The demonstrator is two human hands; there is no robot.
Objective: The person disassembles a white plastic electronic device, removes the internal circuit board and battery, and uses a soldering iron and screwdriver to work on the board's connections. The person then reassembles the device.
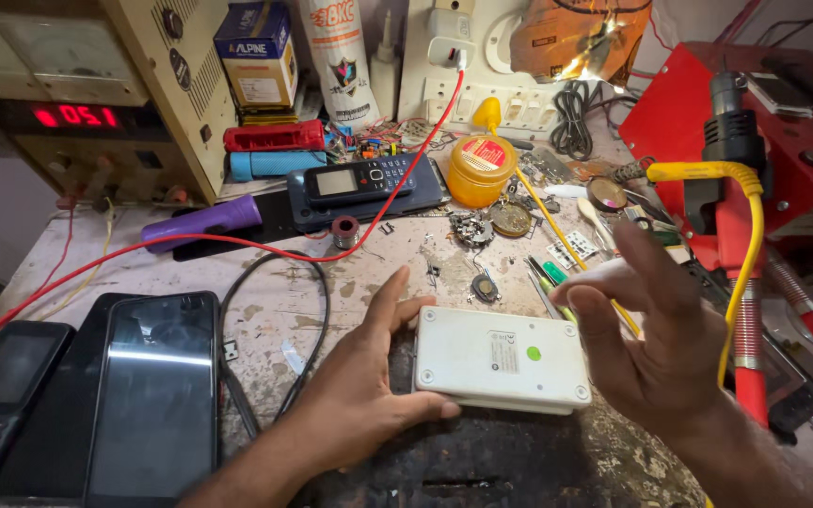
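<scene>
A white box [502, 360] lies on the bench just right of the black smartphone [154, 395]. The left hand [359, 386] presses against the box's left edge; the right hand [656, 343] hovers open, empty, beside its right end.

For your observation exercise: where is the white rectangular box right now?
In the head view the white box lies low and centre on the worn workbench, its left end touched by the left hand, with the right hand raised beside its right end.

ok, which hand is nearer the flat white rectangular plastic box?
Left. The left hand touches the flat white rectangular plastic box, thumb and fingers against its left edge. The right hand is raised off its right end, fingers spread, not touching.
</scene>
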